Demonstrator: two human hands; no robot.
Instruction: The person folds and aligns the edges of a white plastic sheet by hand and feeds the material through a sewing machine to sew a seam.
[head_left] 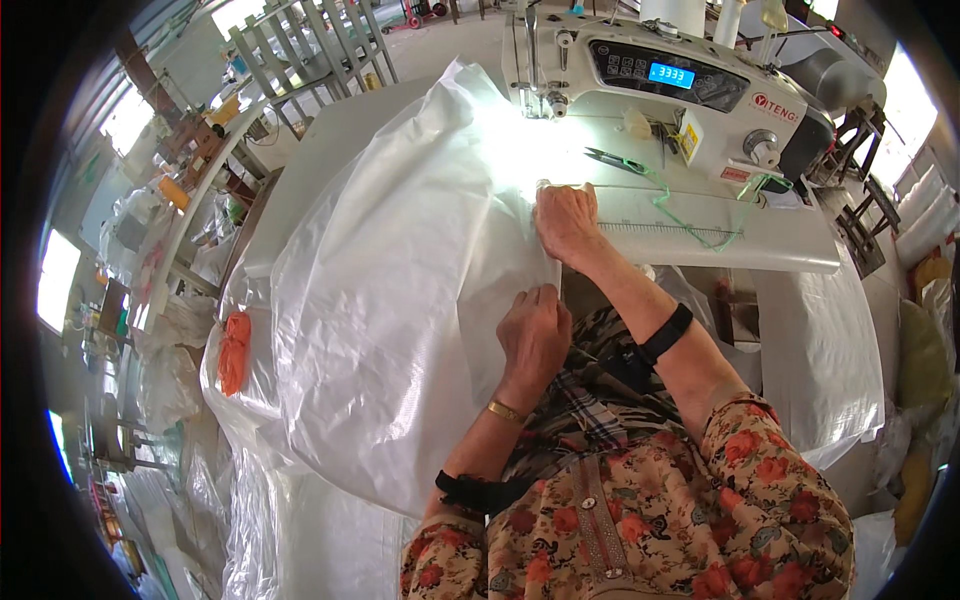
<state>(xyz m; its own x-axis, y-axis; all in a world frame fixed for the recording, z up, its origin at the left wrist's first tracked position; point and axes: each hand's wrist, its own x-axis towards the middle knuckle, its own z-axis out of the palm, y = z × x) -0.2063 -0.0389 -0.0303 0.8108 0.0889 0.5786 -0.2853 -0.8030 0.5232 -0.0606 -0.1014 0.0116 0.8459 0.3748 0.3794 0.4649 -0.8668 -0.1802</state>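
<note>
A large white plastic sheet lies over the sewing table's left side and hangs toward my lap. My right hand is closed on its right edge, a little in front of the sewing machine's needle area. Closer to my body, my left hand has its fingers curled on the same edge. The sheet between the two hands runs roughly straight. Strong lamp glare washes out the part of the sheet under the machine head.
Thread snips with a green cord lie right of the needle, above a ruler strip on the table. An orange bundle rests at the left on more plastic sheeting. White sheeting also hangs at the right. A slatted metal rack stands behind.
</note>
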